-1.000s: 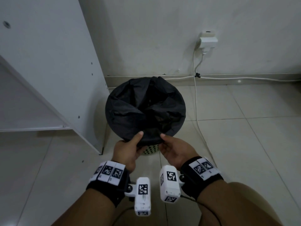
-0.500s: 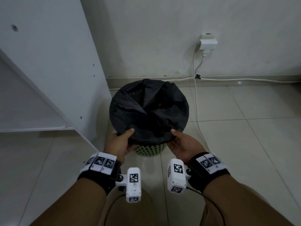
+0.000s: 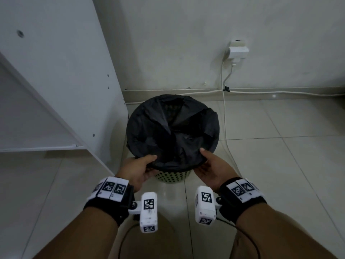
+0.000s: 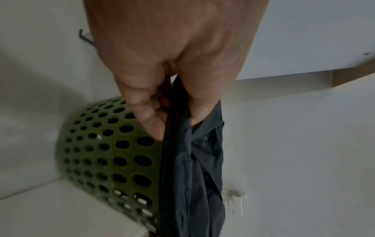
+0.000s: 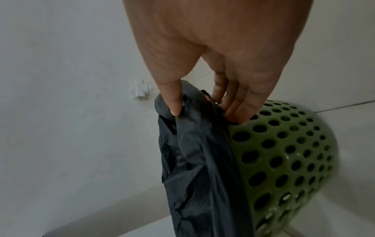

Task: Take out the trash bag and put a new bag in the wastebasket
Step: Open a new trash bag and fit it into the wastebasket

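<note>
A green perforated wastebasket (image 3: 172, 176) (image 4: 105, 154) (image 5: 284, 154) stands on the tiled floor against the wall. A black trash bag (image 3: 171, 131) (image 4: 194, 168) (image 5: 198, 154) covers its mouth and is folded over the rim. My left hand (image 3: 143, 165) (image 4: 172, 115) pinches the bag's edge at the near-left rim, thumb on top and fingers underneath. My right hand (image 3: 207, 163) (image 5: 202, 105) pinches the edge at the near-right rim in the same way. The basket's inside is hidden by the bag.
A white shelf unit's side panel (image 3: 71, 75) stands close on the basket's left. A wall plug (image 3: 238, 51) with a white cable (image 3: 225, 118) runs down the wall and along the floor to the basket's right. Bare floor tiles (image 3: 280, 165) extend right.
Both hands have slid apart along the near rim, the left hand leftward and the right hand rightward, keeping hold of the bag's edge. More of the green basket shows between them.
</note>
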Demonstrator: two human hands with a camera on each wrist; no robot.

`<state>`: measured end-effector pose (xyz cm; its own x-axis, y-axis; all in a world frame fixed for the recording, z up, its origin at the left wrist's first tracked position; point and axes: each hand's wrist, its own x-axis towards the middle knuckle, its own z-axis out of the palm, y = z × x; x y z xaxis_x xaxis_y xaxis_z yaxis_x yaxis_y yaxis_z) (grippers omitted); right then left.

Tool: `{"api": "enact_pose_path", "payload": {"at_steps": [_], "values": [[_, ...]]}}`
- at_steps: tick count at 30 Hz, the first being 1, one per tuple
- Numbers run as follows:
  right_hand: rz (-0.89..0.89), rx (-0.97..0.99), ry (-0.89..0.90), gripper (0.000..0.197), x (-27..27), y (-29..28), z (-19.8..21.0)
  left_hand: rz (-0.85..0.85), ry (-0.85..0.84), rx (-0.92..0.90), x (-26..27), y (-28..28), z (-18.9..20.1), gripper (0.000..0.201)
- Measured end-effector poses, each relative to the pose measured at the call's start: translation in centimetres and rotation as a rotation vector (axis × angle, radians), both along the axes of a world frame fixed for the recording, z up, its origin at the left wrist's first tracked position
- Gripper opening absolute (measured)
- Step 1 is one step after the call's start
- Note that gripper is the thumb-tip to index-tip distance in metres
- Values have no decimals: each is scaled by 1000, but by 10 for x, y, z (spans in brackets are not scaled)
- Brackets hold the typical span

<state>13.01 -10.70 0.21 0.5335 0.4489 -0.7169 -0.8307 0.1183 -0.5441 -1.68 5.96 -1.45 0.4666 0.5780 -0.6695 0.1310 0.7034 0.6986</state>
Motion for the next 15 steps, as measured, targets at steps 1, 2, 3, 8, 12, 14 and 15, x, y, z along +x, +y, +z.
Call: {"api": "enact_pose_path", "payload": {"at_steps": [1,2,3,8,12,14,15], "values": [[5,-2,-3,28,1,-1,-1,-14,2,10,-1,3,0,25],[7,-1,-10,28,0,-1,-2,-5,-2,21,-2,5,-1,27],[5,-2,-12,27,-1,0,-3,20,-10,30,-2,4,-3,28],[-14,-17,-4,19,-13,7,-3,71,-63,-23,8,-27,-5,28],[7,-25,-38,20,-21,3,-5,114,-72,-13,11,-33,-9,26],[7,-37,-60,23,-20,-2,-4,86,-39,1,9,-22,-10,27],[-5,-37,-67,24,-17,-4,-4,75,-18,10,7,-15,-8,26]]}}
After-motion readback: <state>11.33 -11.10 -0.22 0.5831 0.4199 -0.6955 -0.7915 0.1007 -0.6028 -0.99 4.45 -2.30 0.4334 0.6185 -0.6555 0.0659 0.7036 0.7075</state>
